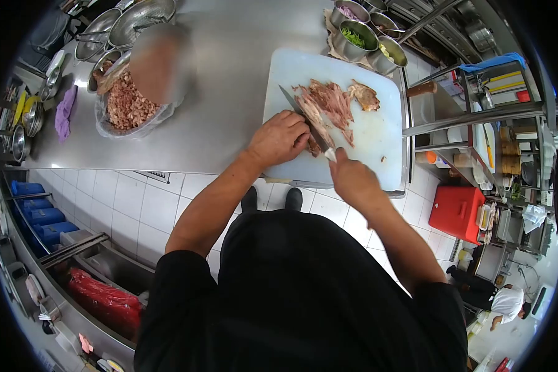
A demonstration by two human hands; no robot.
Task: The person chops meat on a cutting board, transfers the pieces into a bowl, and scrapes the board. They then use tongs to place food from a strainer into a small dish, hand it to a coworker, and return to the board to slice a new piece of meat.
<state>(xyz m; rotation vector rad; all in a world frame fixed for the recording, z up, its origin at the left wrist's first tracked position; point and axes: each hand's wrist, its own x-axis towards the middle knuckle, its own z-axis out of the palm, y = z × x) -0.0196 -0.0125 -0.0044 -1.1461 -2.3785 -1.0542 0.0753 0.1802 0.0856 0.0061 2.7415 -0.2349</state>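
Near the board's edge (270, 93), hands (283, 137) (356, 185) (close) hold knife (305, 118) and meat (314, 146).

"What's in the right hand (356, 183)?"
"A knife (308, 121), blade against the meat strips (333, 104); the left hand (280, 137) is just beside it."
"And the cutting board (369, 146)?"
"At the desk's (229, 68) near right corner."

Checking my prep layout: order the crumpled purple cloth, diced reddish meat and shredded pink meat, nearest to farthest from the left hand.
1. Shredded pink meat: right, on white board.
2. Diced reddish meat: left, in plastic.
3. Purple cloth: far left.
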